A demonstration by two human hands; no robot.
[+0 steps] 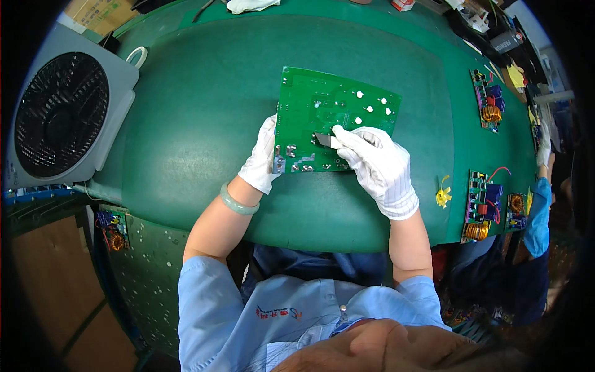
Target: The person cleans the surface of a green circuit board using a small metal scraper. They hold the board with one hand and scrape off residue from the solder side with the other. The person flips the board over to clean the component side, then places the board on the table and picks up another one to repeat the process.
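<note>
A green circuit board (310,102) is held up above the green mat, its soldered underside showing with several round white spots. My left hand (263,155), in a white glove, grips the board's left edge; part of its fingers is hidden behind the board. In my gloved right hand (379,162) is a utility knife (323,139), pinched between thumb and fingers. Its dark, slanted blade points left, over the lower middle of the board. Whether the blade touches the solder I cannot tell. Most of the knife's handle is hidden by the hand.
On the right lie circuit boards with copper coils (480,204), another such board (488,102), and a yellow tangle (443,196). A grey box fan (65,111) stands at left, a white tape roll (137,57) behind it. A co-worker's blue sleeve (538,217) shows at far right.
</note>
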